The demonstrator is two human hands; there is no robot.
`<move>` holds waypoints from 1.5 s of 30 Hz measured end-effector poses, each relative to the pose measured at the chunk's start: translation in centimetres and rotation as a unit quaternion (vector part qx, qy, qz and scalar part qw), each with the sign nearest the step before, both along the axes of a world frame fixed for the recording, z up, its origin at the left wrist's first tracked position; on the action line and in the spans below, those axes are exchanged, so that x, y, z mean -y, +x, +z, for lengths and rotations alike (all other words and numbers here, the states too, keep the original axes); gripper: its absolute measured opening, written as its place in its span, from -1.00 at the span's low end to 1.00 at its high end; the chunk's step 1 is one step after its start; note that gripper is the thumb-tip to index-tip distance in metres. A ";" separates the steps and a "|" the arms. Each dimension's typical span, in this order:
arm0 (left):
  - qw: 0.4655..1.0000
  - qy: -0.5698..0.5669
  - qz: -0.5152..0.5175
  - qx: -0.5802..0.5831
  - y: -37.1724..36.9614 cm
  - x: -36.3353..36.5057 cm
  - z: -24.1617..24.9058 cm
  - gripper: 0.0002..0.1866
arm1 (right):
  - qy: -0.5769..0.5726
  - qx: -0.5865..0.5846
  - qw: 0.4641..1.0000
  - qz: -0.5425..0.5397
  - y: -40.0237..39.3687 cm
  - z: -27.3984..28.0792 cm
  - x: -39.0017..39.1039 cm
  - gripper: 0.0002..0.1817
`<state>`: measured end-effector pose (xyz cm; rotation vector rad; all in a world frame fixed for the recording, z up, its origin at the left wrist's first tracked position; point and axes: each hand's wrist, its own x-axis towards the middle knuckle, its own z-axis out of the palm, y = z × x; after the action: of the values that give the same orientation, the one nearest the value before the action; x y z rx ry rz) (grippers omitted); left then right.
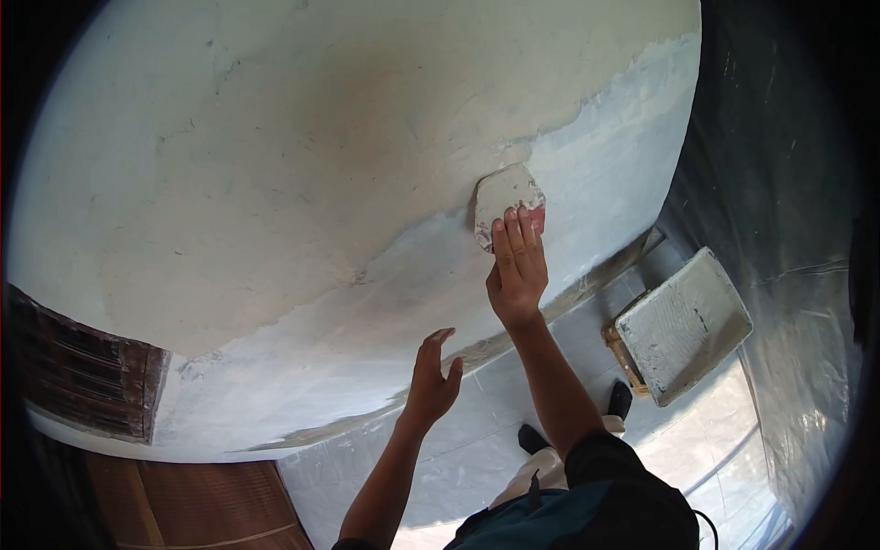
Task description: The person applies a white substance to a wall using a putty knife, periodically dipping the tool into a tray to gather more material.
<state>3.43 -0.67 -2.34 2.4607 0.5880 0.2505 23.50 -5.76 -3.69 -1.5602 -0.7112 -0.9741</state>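
My right hand (519, 270) holds a flat putty spreader (510, 194) against the wall (302, 211), its fingers laid over the lower part of the blade. Dried white putty cakes the spreader, and a reddish patch shows at its right edge. The blade sits at the border between the cream upper wall and a paler, whitish coat (605, 156) below. Lower and to the left, my left hand (434, 380) is raised in front of the wall with nothing in it, its thumb apart from the bent fingers.
A putty-smeared white tray (683, 325) rests on a wooden support (626, 362) at the right. Clear plastic sheeting (797, 367) hangs beyond it. Dark slatted wood (87, 371) is set in the wall at left, above a brown panel (206, 504). My feet stand on grey floor tiles (458, 458).
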 end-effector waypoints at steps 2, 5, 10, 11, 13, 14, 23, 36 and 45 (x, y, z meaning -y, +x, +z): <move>1.000 0.002 0.005 -0.002 -0.8 -0.4 -0.4 -0.51 | -0.010 0.019 0.999 -0.041 0.4 -0.3 -0.6 -0.60; 1.000 -0.005 0.020 -0.009 -1.7 -0.7 -0.9 -0.51 | -0.002 0.029 0.997 -0.069 1.0 -0.8 -1.5 -0.61; 0.999 -0.026 0.026 -0.029 -2.3 -0.8 -2.5 -0.51 | -0.010 0.026 0.995 -0.098 1.4 -1.3 -2.0 -0.63; 0.999 -0.028 0.025 -0.032 -2.3 -0.6 -2.6 -0.51 | -0.011 0.028 0.994 -0.102 1.5 -1.5 -1.9 -0.62; 0.999 -0.030 0.021 -0.033 -2.0 -0.6 -2.8 -0.51 | -0.029 0.022 0.993 -0.109 1.5 -1.7 -1.5 -0.61; 0.999 -0.032 0.019 -0.033 -1.9 -0.5 -2.8 -0.51 | -0.045 0.019 0.993 -0.112 1.5 -1.7 -1.3 -0.59; 0.999 -0.025 0.001 -0.026 -0.1 0.4 -2.4 -0.52 | -0.090 -0.004 0.991 -0.100 1.0 -2.3 0.6 -0.55; 0.990 -0.075 0.016 0.121 6.2 2.8 1.3 -0.55 | -0.141 -0.080 0.975 0.153 1.9 5.2 11.2 -0.66; 0.981 -0.020 0.026 0.193 11.7 3.0 4.6 -0.54 | -0.169 -0.049 0.945 0.276 8.0 15.0 11.7 -0.74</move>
<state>15.17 -3.64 2.30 2.2737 0.4802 0.7100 31.52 -17.44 11.28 -1.5549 -1.2102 -0.3656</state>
